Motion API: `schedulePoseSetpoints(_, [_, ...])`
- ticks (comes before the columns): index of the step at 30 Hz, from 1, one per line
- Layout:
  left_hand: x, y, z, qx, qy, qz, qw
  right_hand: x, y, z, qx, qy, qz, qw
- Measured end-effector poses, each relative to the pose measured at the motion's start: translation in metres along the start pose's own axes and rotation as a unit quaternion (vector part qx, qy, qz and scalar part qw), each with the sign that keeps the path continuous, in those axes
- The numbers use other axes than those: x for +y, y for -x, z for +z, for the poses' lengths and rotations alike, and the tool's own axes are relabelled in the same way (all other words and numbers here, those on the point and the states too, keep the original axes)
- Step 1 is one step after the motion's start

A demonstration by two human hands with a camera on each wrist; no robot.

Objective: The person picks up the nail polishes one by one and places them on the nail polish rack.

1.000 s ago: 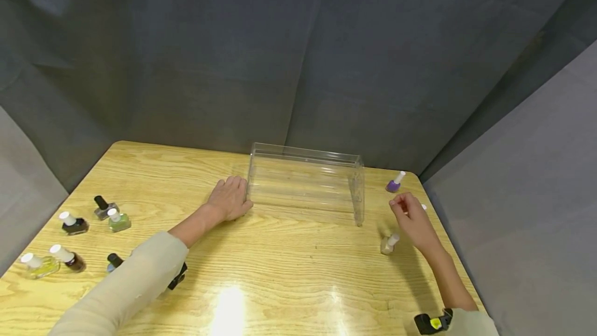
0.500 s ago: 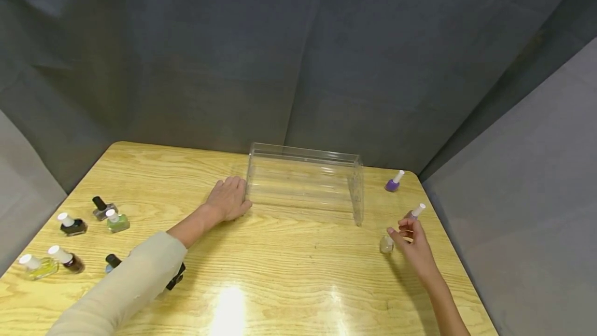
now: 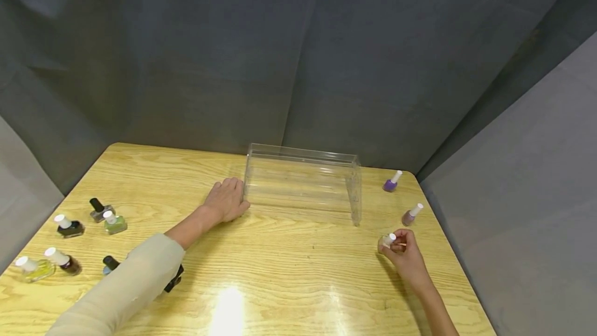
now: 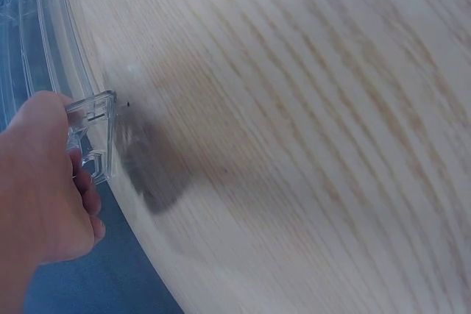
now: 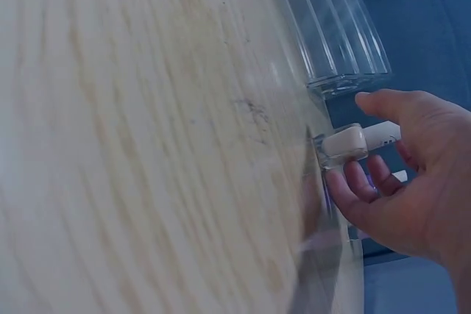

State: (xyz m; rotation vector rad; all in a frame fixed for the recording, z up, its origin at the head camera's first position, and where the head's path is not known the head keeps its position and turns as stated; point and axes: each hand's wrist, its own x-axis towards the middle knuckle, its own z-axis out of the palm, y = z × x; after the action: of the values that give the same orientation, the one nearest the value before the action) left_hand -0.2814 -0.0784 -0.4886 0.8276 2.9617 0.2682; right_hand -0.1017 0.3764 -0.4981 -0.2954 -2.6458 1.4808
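My left hand (image 3: pixel 225 200) grips the left end of a clear acrylic rack (image 3: pixel 303 183) standing at the back of the table. In the left wrist view the thumb lies along one side of its end panel (image 4: pixel 103 126), with the fingers curled on the other. My right hand (image 3: pixel 408 259) is around a nail polish bottle with a white cap and pale beige polish (image 5: pixel 346 143). In the right wrist view the thumb stands a little apart from the glass on one side and the curled fingers are close on the other. The bottle stands upright on the table.
Beyond the right hand stand a mauve polish bottle (image 3: pixel 409 217) and a purple one (image 3: pixel 391 184). Several more lie or stand at the left, including a green (image 3: pixel 115 225) and a yellow one (image 3: pixel 41 270). Grey curtain (image 3: pixel 210 66) hangs behind the wooden table (image 3: pixel 280 263).
My right hand has come down and toward me from near the mauve bottle to the beige one, uncovering the mauve bottle. The left hand keeps its hold on the rack.
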Motion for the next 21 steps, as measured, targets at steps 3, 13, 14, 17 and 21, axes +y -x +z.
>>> schedulePoseSetpoints(3, [0.0002, 0.0006, 0.0004, 0.000, 0.004, 0.000, 1.0000, 0.0003, -0.0002, 0.0023, 0.008, 0.010, -0.011, 1.000])
schedulePoseSetpoints(13, [0.0009, 0.0004, -0.0002, -0.017, -0.015, -0.007, 0.9997, -0.0014, -0.0042, 0.0084, 0.019, 0.023, -0.034, 0.999])
schedulePoseSetpoints(14, [0.0007, 0.0001, -0.0001, -0.018, -0.014, -0.007, 0.9997, -0.0013, -0.0047, 0.0087, 0.021, 0.028, -0.034, 0.999])
schedulePoseSetpoints(17, [0.0004, -0.0003, -0.0001, -0.019, -0.013, -0.006, 0.9997, -0.0014, -0.0058, 0.0096, 0.025, 0.033, -0.031, 0.999])
schedulePoseSetpoints(21, [0.0001, -0.0008, 0.0001, -0.019, -0.018, -0.004, 0.9997, -0.0011, -0.0069, 0.0107, 0.026, 0.026, -0.028, 0.999])
